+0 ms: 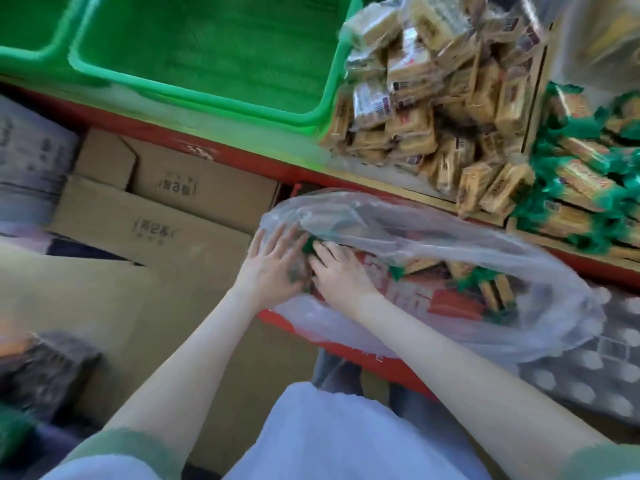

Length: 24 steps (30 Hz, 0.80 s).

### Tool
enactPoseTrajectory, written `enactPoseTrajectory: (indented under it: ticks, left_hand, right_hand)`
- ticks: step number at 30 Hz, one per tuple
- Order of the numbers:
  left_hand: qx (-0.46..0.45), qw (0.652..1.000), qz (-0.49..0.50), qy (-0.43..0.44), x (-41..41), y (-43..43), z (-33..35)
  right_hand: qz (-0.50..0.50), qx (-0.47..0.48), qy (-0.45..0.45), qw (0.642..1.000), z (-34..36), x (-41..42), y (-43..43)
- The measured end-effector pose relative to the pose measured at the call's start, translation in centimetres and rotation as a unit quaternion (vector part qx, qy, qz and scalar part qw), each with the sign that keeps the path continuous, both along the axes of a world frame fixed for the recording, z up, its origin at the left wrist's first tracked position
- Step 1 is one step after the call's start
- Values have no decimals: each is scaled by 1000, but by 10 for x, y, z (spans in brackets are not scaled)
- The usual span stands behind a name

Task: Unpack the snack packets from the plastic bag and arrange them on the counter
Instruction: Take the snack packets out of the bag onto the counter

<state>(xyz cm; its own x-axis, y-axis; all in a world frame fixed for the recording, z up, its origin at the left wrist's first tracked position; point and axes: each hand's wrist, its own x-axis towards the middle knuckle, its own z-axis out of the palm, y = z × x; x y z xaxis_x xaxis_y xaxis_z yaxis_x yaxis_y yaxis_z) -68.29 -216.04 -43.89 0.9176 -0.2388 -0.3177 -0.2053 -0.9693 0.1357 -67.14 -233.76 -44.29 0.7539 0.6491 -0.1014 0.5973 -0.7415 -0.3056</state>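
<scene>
Plastic bag (433, 233) lies on a red carton (277, 320) below the counter's (381, 180) front edge. Left hand (273, 268): fingers spread, fairly straight, laid on the film at the bag's mouth. Right hand (337, 271): inside the mouth, fingertips at a green-ended packet (310, 245); grip unreadable through blur. Further snack packets (485, 285) sit deeper in the bag. On the counter: tan pile (433, 98) and green-wrapped pile (588, 174) toward its right end.

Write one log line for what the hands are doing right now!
phase: unpacking | left hand: fingers flat at plastic bag mouth | right hand: beside it, on snack packets | hold: unclear, blurred
</scene>
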Motion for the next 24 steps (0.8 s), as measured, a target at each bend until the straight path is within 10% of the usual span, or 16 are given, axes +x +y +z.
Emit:
enactPoseTrajectory:
  ticks: [13,24]
  left_hand:
    - [-58,994,-83,35,28,-3,-13]
    - [-38,989,7,-141,15,-59,5]
  right_hand:
    - [-84,-182,40,979,-12,-6,-48]
    - [-128,17,110,986,-4,-11,-79]
